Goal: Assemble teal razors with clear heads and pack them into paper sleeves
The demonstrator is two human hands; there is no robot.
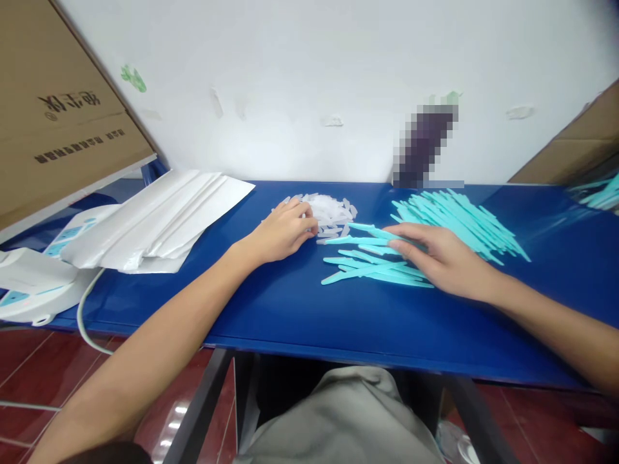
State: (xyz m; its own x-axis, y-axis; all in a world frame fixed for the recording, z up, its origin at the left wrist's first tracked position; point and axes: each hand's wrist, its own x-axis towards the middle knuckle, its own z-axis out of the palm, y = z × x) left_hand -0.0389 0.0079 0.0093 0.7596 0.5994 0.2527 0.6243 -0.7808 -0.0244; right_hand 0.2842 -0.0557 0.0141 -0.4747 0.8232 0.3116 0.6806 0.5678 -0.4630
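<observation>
My left hand rests at the left edge of a pile of small translucent pieces, its fingers curled together; what they hold, if anything, is hidden. My right hand pinches turquoise sticks between thumb and fingers, their tips pointing left towards the translucent pile. Just below, several loose turquoise sticks lie crossed on the blue table. Behind my right hand spreads a large heap of turquoise sticks.
White paper-like sheets or bags lie at the left, partly over a white device with a cable. A cardboard box stands at the far left. The white wall borders the blue table.
</observation>
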